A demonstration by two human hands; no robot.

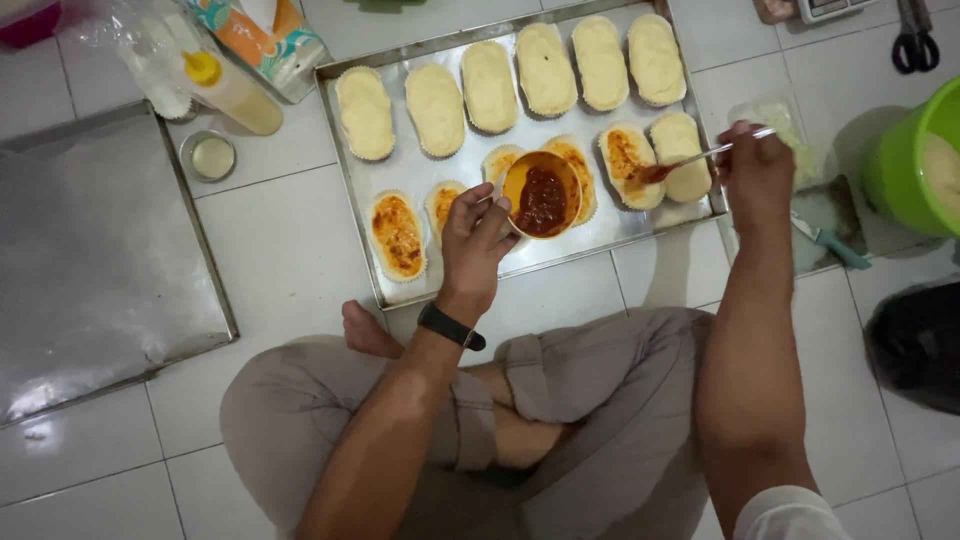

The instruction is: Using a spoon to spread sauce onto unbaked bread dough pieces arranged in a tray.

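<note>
My left hand holds a small orange bowl of red sauce above the front edge of a metal baking tray. My right hand grips a spoon whose sauce-covered tip rests on an oval dough piece. Several oval dough pieces in paper liners fill the tray; the back row, such as the dough piece, is plain, and front ones such as the dough piece carry red sauce.
I sit cross-legged on a white tiled floor. An empty metal tray lies at left. A yellow-capped squeeze bottle and a small tin sit behind it. A green bucket, a scraper and scissors are at right.
</note>
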